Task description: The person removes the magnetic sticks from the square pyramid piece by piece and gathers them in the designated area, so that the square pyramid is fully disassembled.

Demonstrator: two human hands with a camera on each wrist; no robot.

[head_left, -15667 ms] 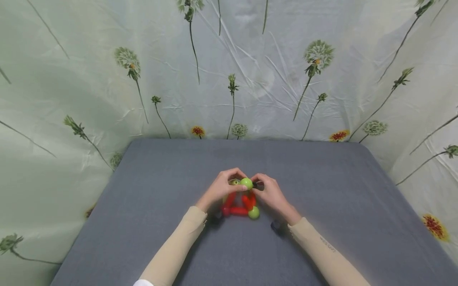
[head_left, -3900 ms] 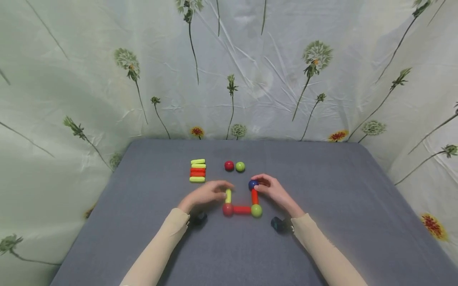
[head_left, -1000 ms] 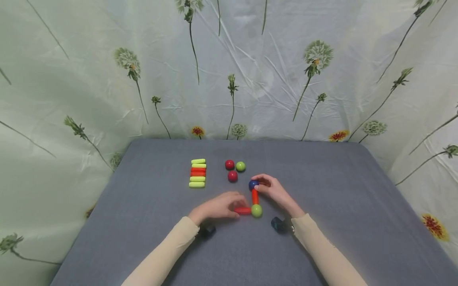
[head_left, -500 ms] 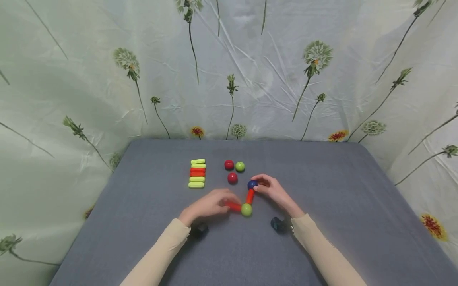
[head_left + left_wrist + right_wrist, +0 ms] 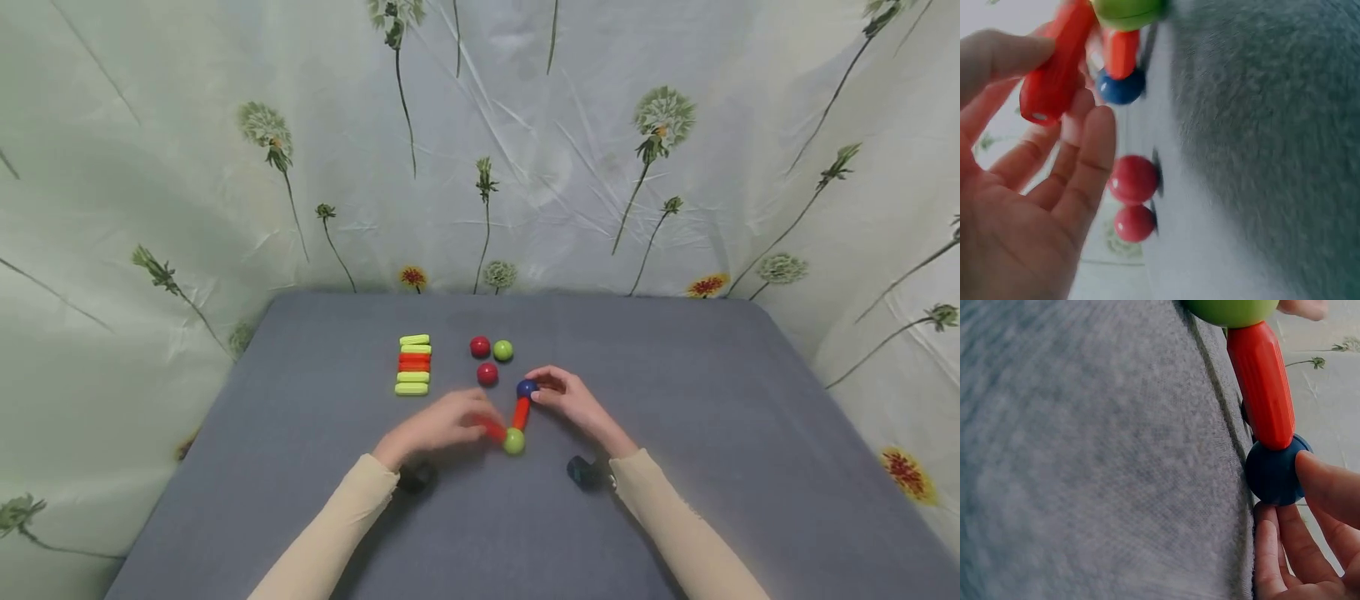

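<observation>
A bent chain of magnetic building pieces lies at the middle of the table: a blue ball (image 5: pixel 1275 474), a red rod (image 5: pixel 1261 384), a green ball (image 5: pixel 513 442) and a second red rod (image 5: pixel 1054 69). My left hand (image 5: pixel 450 421) pinches that second rod between thumb and fingers, its other fingers spread. The rod's far end is bare in the left wrist view. With thumb and fingertips, my right hand (image 5: pixel 567 402) holds the blue ball at the other end of the chain.
Beyond the hands sit two red balls (image 5: pixel 487 373) and a loose green ball (image 5: pixel 503 350). To their left several yellow and red rods (image 5: pixel 413 367) lie in a row. The grey table (image 5: pixel 637 333) ends at a flowered curtain (image 5: pixel 540 150).
Since the earliest frame, a frame-like build has come apart. A red ball and a yellow rod have left the chain for the loose pieces. Lately the green ball shifted left, narrowing the bend.
</observation>
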